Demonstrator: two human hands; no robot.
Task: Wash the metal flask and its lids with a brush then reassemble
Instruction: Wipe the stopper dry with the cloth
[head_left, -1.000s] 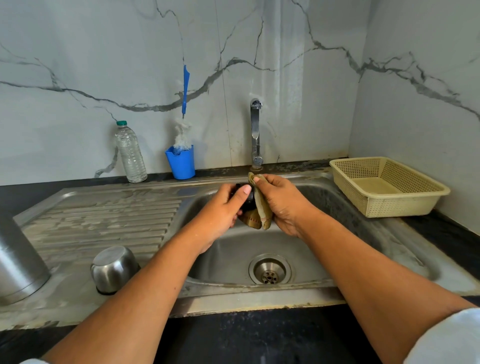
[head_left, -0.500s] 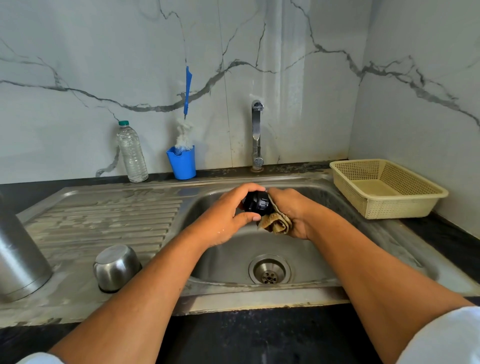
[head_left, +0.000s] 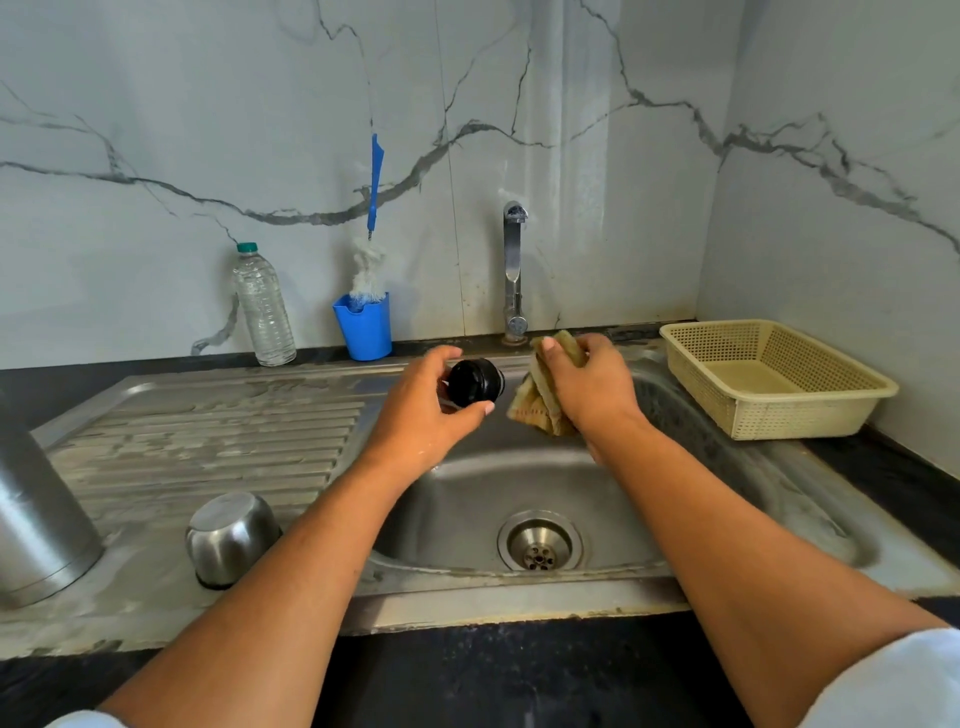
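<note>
Stainless steel sink with ribbed drainboard (head_left: 208, 441): its basin lies directly beneath both hands, the round drain (head_left: 539, 540) below and between the wrists. Tall brushed-metal cylinder (head_left: 36, 530), probably the flask body though the frame edge cuts it off: stands on the drainboard well to the left of the left hand. Cream perforated plastic basket (head_left: 769, 410): on the dark counter right of the right hand. Clear ribbed plastic bottle with green cap (head_left: 262, 306): upright at the wall, beyond and left of the left hand. Upturned steel cup-shaped lid (head_left: 231, 535): on the drainboard beside the left forearm. Blue plastic cup (head_left: 366, 330) holding a blue-handled white bottle brush (head_left: 375, 192): beyond the left hand. Chrome tap (head_left: 514, 270): beyond, between the hands. Left hand (head_left: 421, 415): fingers and thumb curled round a small round black lid (head_left: 475, 381), held over the basin. Right hand (head_left: 592, 384): clenched round a crumpled tan scrub cloth (head_left: 537, 410), just beside the lid, apart from it.
</note>
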